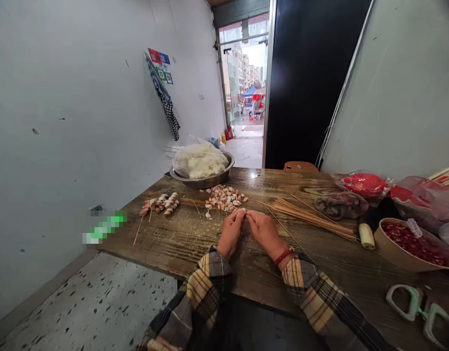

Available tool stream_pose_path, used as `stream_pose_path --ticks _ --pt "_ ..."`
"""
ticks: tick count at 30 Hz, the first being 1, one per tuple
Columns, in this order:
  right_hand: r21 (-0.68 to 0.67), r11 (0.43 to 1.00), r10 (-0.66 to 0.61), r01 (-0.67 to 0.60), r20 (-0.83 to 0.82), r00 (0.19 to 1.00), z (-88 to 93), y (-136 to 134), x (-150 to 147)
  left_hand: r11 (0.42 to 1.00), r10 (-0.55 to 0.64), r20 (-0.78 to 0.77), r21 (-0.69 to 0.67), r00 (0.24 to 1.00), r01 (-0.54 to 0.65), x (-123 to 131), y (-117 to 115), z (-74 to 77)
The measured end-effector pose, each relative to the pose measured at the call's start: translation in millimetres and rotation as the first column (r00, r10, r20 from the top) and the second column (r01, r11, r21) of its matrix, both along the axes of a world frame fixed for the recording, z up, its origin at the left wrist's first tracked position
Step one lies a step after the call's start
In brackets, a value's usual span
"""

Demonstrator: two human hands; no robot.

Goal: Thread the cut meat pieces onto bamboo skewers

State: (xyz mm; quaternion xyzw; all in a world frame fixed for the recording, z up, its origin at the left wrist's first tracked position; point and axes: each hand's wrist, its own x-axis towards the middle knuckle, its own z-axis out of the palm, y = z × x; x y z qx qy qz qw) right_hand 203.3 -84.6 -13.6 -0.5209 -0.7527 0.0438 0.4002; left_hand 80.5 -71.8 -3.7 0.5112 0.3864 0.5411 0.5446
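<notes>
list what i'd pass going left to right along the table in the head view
filled skewers → pile of garlic cloves → bundle of bare sticks → tan bowl of red pieces

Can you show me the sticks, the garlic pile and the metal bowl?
Sticks (309,217): head view, middle of the loose bundle.
Garlic pile (224,197): head view, centre of the heap.
Metal bowl (206,183): head view, its front wall.
</notes>
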Motion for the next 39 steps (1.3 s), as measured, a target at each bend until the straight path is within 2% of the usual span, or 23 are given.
stream_pose_path --ticks 3,6,9,11,13,16,18,20,22,24,27,29,31,34,36,39 --pt "-0.034 0.998 -0.052 0.051 -0.03 0.998 2.8 1 9 0.995 0.074 -0.032 0.066 0.997 -0.072 -7 2 3.2" --pt "-0.051 0.992 -0.121 0.118 -0.073 0.99 6.4 3 17 0.984 0.171 -0.055 0.064 0.984 -0.167 -21 8 4.6" --pt "-0.046 0.989 -0.143 0.138 -0.113 0.983 8.9 4 20 0.967 0.226 -0.177 0.157 0.958 -0.2 -37 14 2.7" --pt "-0.048 0.989 -0.144 0.139 -0.124 0.982 9.1 4 20 0.958 0.206 -0.317 0.258 0.926 -0.125 -44 18 -0.5" --pt "-0.054 0.989 -0.14 0.134 -0.12 0.983 8.2 4 18 0.944 0.163 -0.475 0.331 0.865 0.004 -46 22 -4.3" --pt "-0.054 0.991 -0.13 0.124 -0.108 0.986 6.7 3 16 0.9 0.108 -0.68 0.376 0.725 0.218 -44 26 -8.9" --pt "-0.054 0.99 -0.132 0.126 -0.107 0.986 6.4 3 16 0.868 0.101 -0.759 0.383 0.643 0.316 -41 28 -10.5" --pt "-0.057 0.989 -0.141 0.135 -0.106 0.984 6.7 3 17 0.849 0.108 -0.792 0.388 0.601 0.358 -40 30 -11.7" --pt "-0.05 0.99 -0.134 0.129 -0.103 0.986 7.1 2 16 0.848 0.124 -0.786 0.401 0.606 0.346 -40 32 -13.0" --pt "-0.034 0.994 -0.11 0.107 -0.11 0.988 6.9 2 16 0.877 0.145 -0.743 0.402 0.654 0.263 -41 34 -14.6" --pt "-0.018 0.996 -0.084 0.083 -0.132 0.988 4.2 2 14 0.958 0.125 -0.568 0.282 0.813 0.05 -43 36 -15.6" --pt "-0.007 0.998 -0.07 0.07 -0.134 0.989 1.2 2 13 0.992 0.078 -0.345 0.12 0.935 -0.039 -45 36 -13.9" --pt "0.005 0.999 -0.047 0.048 -0.129 0.991 -1.6 3 12 0.999 0.047 -0.081 -0.019 0.996 -0.048 -46 34 -10.3" --pt "0.014 1.0 -0.006 0.007 -0.12 0.993 -4.1 2 10 0.991 0.039 0.219 -0.131 0.975 -0.01 -49 30 -3.5" --pt "0.015 1.0 0.021 -0.019 -0.105 0.994 -4.6 0 9 0.984 0.044 0.331 -0.178 0.943 0.016 -51 29 0.3" --pt "-0.005 0.999 0.048 -0.048 -0.06 0.997 -4.1 -2 9 0.973 0.051 0.416 -0.227 0.908 0.049 -52 28 3.7"
